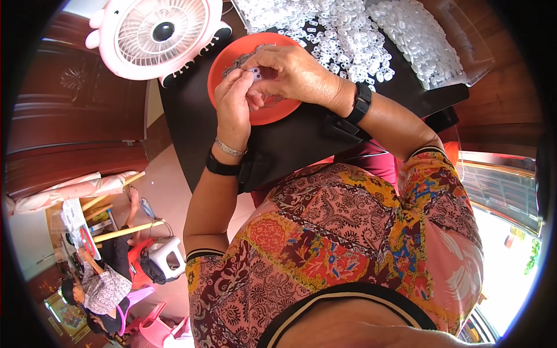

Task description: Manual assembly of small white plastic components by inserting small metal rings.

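Observation:
Both of my hands meet over a round orange-red plate (271,119). Between the fingertips of my left hand (234,107) is a small translucent plastic piece (256,73) with dark holes in it. My right hand (301,75) curls over from the right, its thumb and fingers closed close to that piece. Whatever its fingertips pinch is too small to make out. On the plate lies a heap of thin grey bits (233,65), partly hidden by my hands; they look metallic.
Many similar clear pieces (348,43) lie loose on the black table (194,127). A clear tray (458,43) of them stands at the far right. A pink fan (125,64) stands at the far left. A seated person (107,290) is at the lower left, near a white stool (165,258).

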Available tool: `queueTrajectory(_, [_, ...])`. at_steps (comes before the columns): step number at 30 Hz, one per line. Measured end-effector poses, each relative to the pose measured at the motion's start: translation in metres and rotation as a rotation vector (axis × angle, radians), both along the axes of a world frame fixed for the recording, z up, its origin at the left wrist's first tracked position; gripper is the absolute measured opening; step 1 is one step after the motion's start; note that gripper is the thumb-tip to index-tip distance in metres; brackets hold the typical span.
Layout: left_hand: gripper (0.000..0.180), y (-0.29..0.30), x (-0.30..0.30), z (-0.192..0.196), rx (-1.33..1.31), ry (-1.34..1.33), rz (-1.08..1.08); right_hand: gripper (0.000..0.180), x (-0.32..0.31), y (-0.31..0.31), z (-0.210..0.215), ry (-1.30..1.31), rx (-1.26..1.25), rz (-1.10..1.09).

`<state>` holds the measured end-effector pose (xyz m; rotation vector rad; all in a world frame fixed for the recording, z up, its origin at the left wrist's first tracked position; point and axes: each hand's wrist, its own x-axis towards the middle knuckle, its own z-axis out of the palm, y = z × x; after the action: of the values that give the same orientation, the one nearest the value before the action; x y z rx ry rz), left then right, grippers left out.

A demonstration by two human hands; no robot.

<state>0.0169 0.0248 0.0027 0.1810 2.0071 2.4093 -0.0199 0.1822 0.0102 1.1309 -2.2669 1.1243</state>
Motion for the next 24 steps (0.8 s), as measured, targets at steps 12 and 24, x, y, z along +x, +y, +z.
queueTrajectory(12, [0.027, -0.012, -0.004, -0.004, -0.066, 0.065, -0.067, 0.030, 0.003, 0.002, 0.007, -0.012, -0.016, 0.058])
queueTrajectory(24, [0.025, -0.006, 0.001, 0.005, -0.031, 0.138, -0.074, 0.027, 0.005, 0.004, 0.012, -0.038, -0.036, 0.101])
